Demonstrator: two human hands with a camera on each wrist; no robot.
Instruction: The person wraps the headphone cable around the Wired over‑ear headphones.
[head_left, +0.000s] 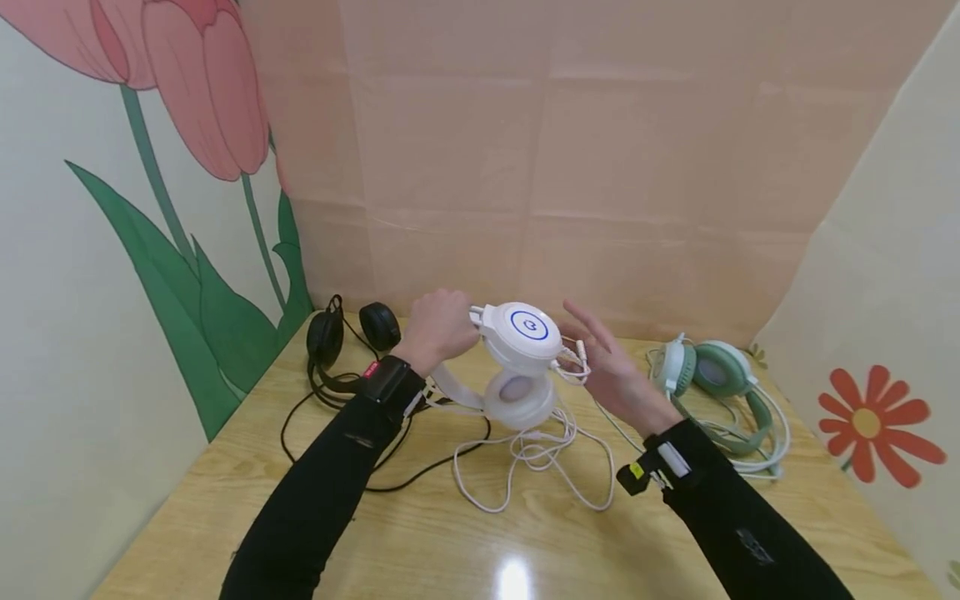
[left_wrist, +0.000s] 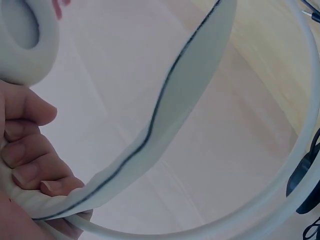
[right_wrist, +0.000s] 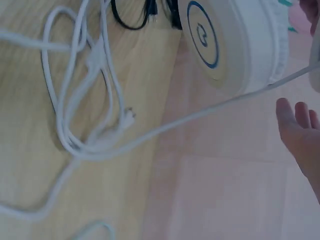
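My left hand (head_left: 441,332) grips the white headphones (head_left: 517,342) by the headband, holding them up over the table. In the left wrist view the fingers curl round the padded headband (left_wrist: 187,90), with one ear cushion (left_wrist: 30,55) above the thumb. The upper ear cup faces up, showing a blue ring and logo. Just right of that cup my right hand (head_left: 613,371) is spread, fingers extended beside a small loop of white cable (head_left: 573,367). In the right wrist view its fingers are apart from the ear cup (right_wrist: 235,45). More white cable (head_left: 536,450) lies coiled on the table below.
Black headphones (head_left: 326,339) with a black cord lie at the back left of the wooden table (head_left: 420,542). Green and white headphones (head_left: 720,369) lie at the right, near the right forearm. A pinkish sheet (head_left: 540,167) covers the wall behind.
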